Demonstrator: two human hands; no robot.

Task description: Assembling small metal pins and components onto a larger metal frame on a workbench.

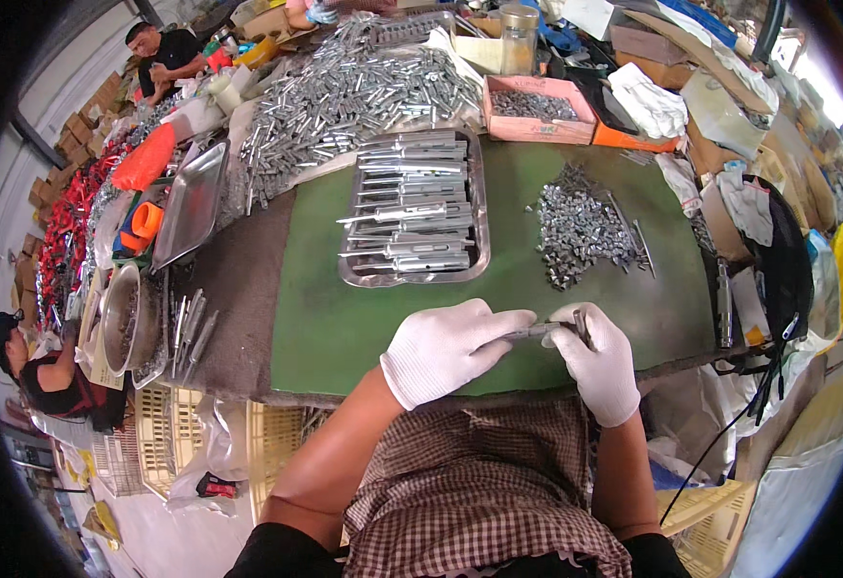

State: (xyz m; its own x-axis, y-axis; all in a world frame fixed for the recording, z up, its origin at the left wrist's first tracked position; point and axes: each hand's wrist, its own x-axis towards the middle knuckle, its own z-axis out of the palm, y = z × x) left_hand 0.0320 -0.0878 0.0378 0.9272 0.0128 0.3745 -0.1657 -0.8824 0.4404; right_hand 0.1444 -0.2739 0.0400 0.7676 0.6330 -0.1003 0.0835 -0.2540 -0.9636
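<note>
Over the front of the green mat [320,289], both my hands, in white knit gloves, are closed around slim grey metal parts. My left hand [448,349] pinches a narrow metal tube [534,330] that points to the right. At its other end is my right hand [599,368], with a short dark metal piece [581,323] sticking up between thumb and fingers. Whether the two pieces are joined is hidden by the fingers. Beyond my left hand lies a steel tray [483,226] stacked with silvery slotted tubes [421,214]. A heap of small metal pieces [576,236] sits beyond my right hand.
Thin metal rods [644,249] lie beside the heap. Behind the tray spreads a large pile of metal tubes [344,106]. A pink box [537,130] of small parts stands at the back. At left are an empty steel tray [176,226] and a metal bowl [147,328]. Two people work at far left.
</note>
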